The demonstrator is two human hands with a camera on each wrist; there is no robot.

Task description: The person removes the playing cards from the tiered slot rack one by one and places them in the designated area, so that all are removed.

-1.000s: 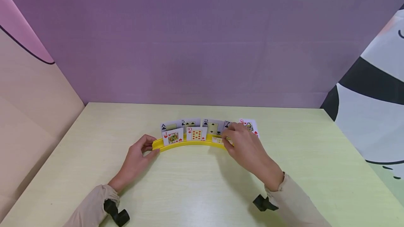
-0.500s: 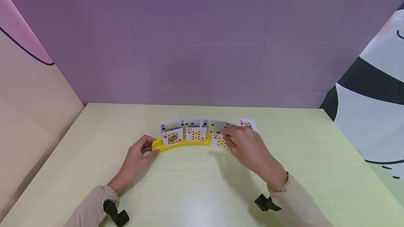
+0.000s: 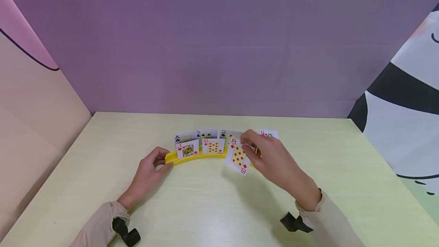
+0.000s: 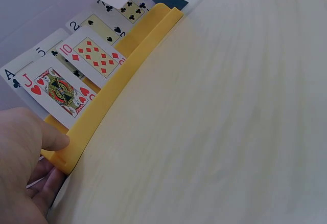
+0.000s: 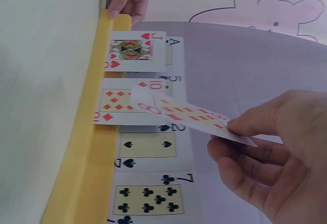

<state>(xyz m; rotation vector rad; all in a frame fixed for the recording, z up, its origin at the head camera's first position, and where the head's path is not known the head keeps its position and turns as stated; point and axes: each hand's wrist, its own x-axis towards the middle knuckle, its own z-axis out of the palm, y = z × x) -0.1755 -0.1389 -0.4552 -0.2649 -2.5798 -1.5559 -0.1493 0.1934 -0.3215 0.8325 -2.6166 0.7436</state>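
While the left hand (image 3: 148,170) pinches the arced plastic rack (image 5: 79,168) at nine o'clock, the right hand (image 3: 272,159) pinches an eight of diamonds (image 3: 236,159); wrist views add a seven of clubs (image 5: 148,200).

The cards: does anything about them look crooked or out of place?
Yes, the eight tilts, clear of the holder, whereas the jack and ten stand in it. The right hand pinches the eight, so this is probably deliberate. No tear shows.
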